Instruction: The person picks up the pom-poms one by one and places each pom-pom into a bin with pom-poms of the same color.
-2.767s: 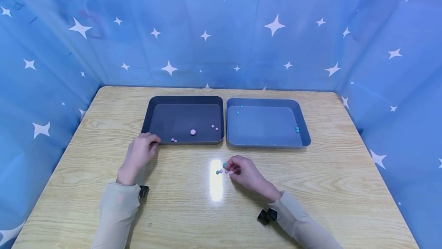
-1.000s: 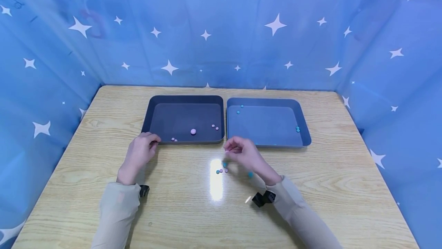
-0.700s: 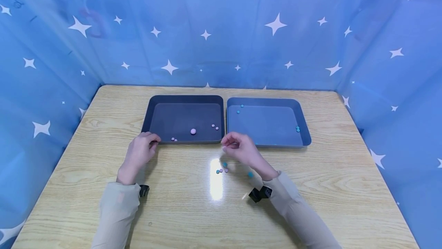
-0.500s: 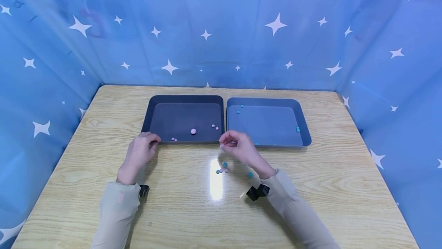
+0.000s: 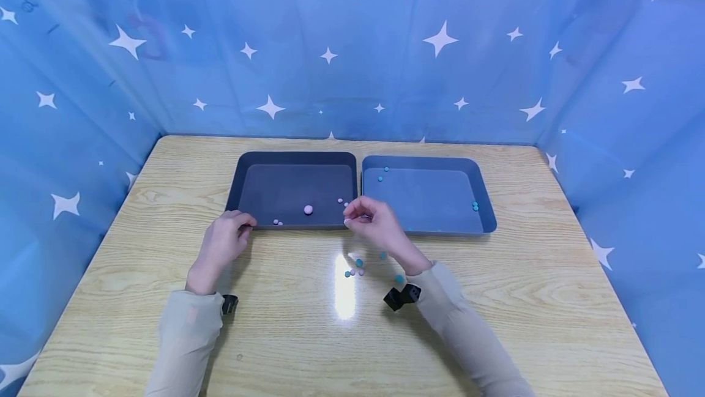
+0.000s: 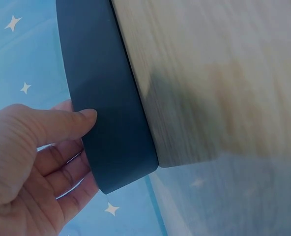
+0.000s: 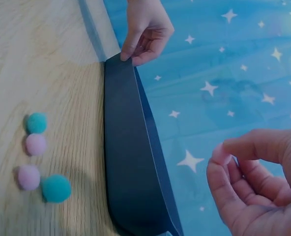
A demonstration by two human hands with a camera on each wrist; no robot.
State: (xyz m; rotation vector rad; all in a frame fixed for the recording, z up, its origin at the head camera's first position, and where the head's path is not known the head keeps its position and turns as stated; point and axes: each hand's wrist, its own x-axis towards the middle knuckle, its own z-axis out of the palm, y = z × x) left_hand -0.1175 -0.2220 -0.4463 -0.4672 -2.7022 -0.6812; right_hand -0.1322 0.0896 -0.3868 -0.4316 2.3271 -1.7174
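Note:
My left hand [image 5: 220, 247] grips the front left corner of the dark tray [image 5: 286, 183]; in the left wrist view its thumb lies against the outer wall. Between thumb and forefinger, my right hand [image 5: 380, 226] pinches a pink pom-pom [image 7: 221, 154] over the tray's front right corner. Inside the dark tray lie a larger pink pom-pom [image 5: 308, 210] and several small pink ones. On the table in front are two pink pom-poms, one of them pink pom-pom [image 7: 28, 177], and several teal ones, including a teal pom-pom [image 7: 56, 188].
Close beside the dark tray on its right stands a blue tray [image 5: 426, 192] holding several small teal pom-poms [image 5: 475, 206]. A wooden table [image 5: 308, 348] carries everything. Blue star-patterned cloth [image 5: 352, 48] borders its back and sides.
From the loose pom-poms on the table, my right hand has lifted a pink pom-pom and carried it forward and left to the dark tray's corner. My left hand has stayed put.

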